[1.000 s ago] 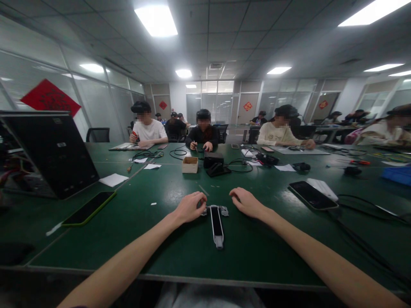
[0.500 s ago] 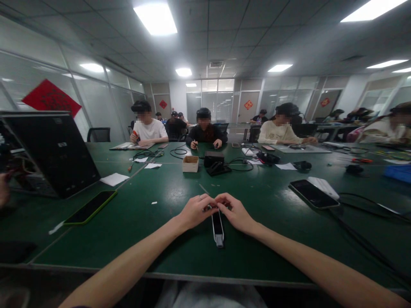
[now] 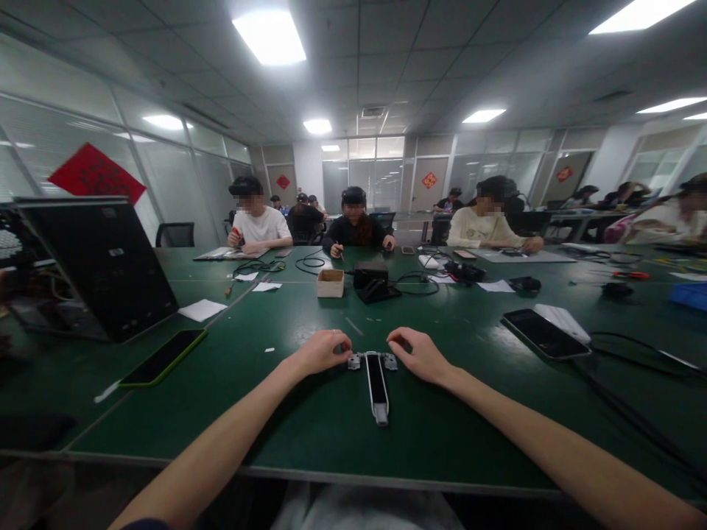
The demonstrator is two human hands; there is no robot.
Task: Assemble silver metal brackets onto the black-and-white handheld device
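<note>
A slim, long device (image 3: 377, 386) with a black strip in a white frame lies on the green table, its grey end toward me. At its far end small grey metal-like fittings stick out to both sides, a left fitting (image 3: 354, 361) and a right fitting (image 3: 390, 361); their kind is unclear. My left hand (image 3: 323, 351) is curled beside the left fitting, fingertips drawn together at its outer edge. Curled likewise, my right hand (image 3: 420, 355) has its fingertips just above and beside the right fitting. Anything small between the fingertips of either hand is hidden.
A green-edged phone (image 3: 164, 358) and a black computer case (image 3: 104, 269) are at left. On the right lie another phone (image 3: 544, 333) and cables. Farther off stand a small open box (image 3: 330, 284) and a black device (image 3: 371, 277). Several people sit across the table.
My hands have moved apart from over the device's far end, left hand leftward and right hand rightward. The grey fittings there now show. The camera view has shifted slightly.
</note>
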